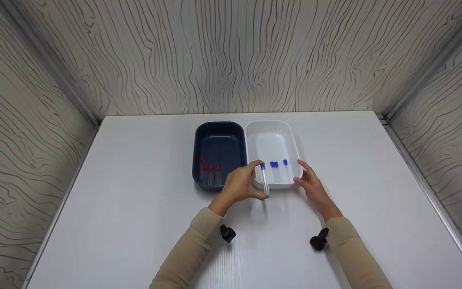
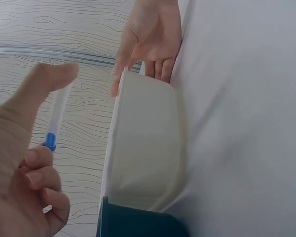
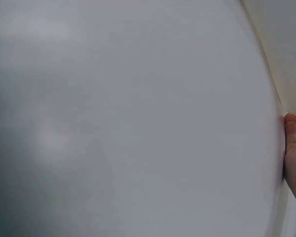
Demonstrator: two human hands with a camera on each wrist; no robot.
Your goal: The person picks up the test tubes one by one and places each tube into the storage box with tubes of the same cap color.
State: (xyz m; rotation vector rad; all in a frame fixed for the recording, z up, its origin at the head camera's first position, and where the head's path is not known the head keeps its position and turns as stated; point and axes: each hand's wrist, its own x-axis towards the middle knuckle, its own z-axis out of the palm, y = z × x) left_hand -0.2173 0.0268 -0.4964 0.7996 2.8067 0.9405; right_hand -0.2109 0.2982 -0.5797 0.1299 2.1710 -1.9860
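Note:
Between its thumb and fingers, my left hand (image 1: 238, 184) pinches a clear test tube (image 1: 265, 180) with a blue cap. The tube hangs cap-up, slightly tilted, over the near left corner of the white tray (image 1: 298, 150). In the left wrist view the blue cap (image 2: 50, 141) rests against the fingers and the thumb is at the other end. My right hand (image 1: 315, 190) holds the white tray's near right corner, thumb at the front and fingers along the outer side. Inside that tray lie blue-capped tubes (image 1: 274, 164), their clear bodies faint.
Left of the white tray and against it stands a dark blue tray (image 1: 195, 160) with several red-capped tubes (image 1: 211, 167) in its near end. Both trays stand on a white table (image 1: 134, 180), enclosed by wood-grain-patterned walls (image 1: 231, 56). Black wrist devices (image 1: 318, 242) are at both cuffs.

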